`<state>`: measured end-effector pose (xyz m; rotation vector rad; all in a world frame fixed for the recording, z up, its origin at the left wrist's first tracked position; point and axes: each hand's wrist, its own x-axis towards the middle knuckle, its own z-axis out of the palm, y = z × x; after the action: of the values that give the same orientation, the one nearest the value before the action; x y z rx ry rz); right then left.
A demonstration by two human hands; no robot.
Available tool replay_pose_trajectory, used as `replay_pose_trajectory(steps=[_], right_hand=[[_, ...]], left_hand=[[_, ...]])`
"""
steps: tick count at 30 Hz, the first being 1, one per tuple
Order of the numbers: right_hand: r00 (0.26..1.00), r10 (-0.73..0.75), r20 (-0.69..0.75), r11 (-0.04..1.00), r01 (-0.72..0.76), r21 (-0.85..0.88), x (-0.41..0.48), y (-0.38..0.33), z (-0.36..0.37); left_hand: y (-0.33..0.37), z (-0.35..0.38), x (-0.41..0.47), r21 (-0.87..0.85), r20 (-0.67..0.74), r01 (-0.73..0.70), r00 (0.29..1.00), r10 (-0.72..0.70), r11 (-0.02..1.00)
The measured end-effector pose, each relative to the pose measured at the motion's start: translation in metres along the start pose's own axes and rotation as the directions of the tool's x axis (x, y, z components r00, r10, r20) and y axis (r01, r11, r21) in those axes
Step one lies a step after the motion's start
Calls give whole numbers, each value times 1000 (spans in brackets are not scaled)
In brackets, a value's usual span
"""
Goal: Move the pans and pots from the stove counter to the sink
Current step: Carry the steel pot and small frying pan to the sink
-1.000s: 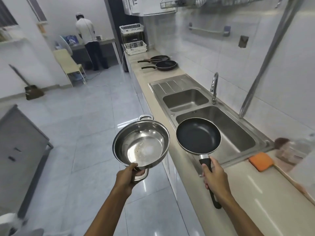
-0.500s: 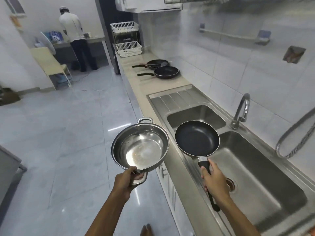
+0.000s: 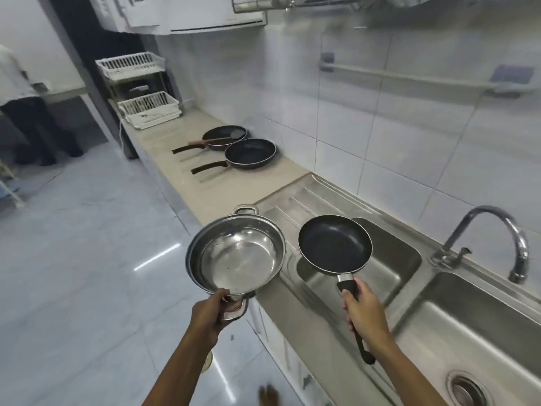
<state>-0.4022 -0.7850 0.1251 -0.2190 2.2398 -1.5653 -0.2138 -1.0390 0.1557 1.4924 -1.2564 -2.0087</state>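
Note:
My left hand [image 3: 212, 313] grips the near handle of a shiny steel pot [image 3: 237, 254], held in the air over the floor just left of the counter edge. My right hand [image 3: 364, 313] holds the black handle of a small black frying pan [image 3: 335, 244], which hangs over the smaller sink basin [image 3: 389, 259]. The larger basin [image 3: 468, 341] with its drain lies at the lower right. Two more black pans rest farther along the counter: a nearer one [image 3: 250, 153] and a farther one [image 3: 224, 136] with a spatula lying in it.
A chrome faucet [image 3: 494, 238] rises behind the basins. The ribbed drainboard [image 3: 295, 197] adjoins the beige counter [image 3: 190, 177]. A white two-tier dish rack [image 3: 146, 109] stands at the counter's far end. A person [image 3: 23, 112] stands at the far left. The tiled floor lies open on the left.
I have moved forward along the counter and the view has turned right. The sink basins are now closer, and the small pan sits over the smaller basin. Both hands keep their grips.

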Motion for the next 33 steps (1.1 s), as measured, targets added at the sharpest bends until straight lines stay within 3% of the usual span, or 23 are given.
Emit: replay_pose_trajectory(steps=[8, 18, 23, 33], right_hand=[[970, 92, -226, 995, -96, -6, 142, -38, 111], [896, 214, -390, 964, -258, -65, 262, -72, 173], [842, 264, -471, 950, -313, -26, 296, -86, 207], [771, 327, -546, 924, -383, 12, 342, -75, 238]], left_hand=[[113, 39, 198, 143, 156, 83, 982, -105, 986], [227, 114, 394, 409, 379, 14, 907, -184, 912], [251, 148, 467, 431, 444, -39, 879, -175, 901], [280, 182, 543, 482, 506, -5, 818, -274, 876]])
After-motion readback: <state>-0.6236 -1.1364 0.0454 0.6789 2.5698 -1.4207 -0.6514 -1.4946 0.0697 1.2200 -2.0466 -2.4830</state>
